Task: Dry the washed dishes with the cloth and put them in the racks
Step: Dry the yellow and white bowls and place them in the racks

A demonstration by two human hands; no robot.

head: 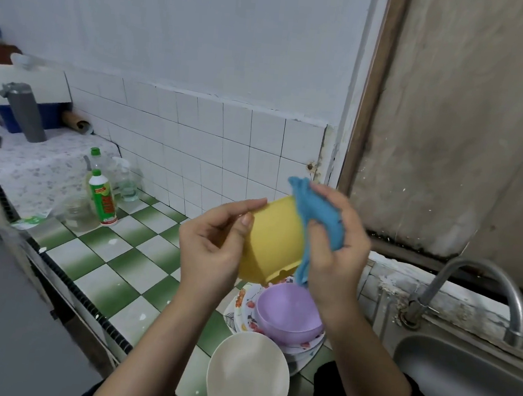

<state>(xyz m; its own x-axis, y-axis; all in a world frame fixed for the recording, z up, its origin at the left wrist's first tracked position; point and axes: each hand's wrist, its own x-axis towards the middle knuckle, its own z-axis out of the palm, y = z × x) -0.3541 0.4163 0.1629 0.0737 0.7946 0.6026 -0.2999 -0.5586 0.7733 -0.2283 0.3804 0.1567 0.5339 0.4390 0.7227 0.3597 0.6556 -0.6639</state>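
My left hand (pixel 214 244) grips a yellow plastic bowl (pixel 273 243) by its rim, holding it tilted above the counter. My right hand (pixel 332 246) holds a blue cloth (pixel 314 215) pressed against the bowl's right side. Below them a purple bowl (pixel 287 312) sits on a stack of flowered plates (pixel 243 304). A white bowl (pixel 248 375) stands in front of that stack, near the counter's edge.
The green-and-white tiled counter (pixel 113 260) carries detergent bottles (pixel 103 198) and a glass jar (pixel 78 212) at the left. A steel sink (pixel 472 384) with a curved tap (pixel 482 283) lies at the right. A grey bottle (pixel 27 113) stands on the raised ledge at far left.
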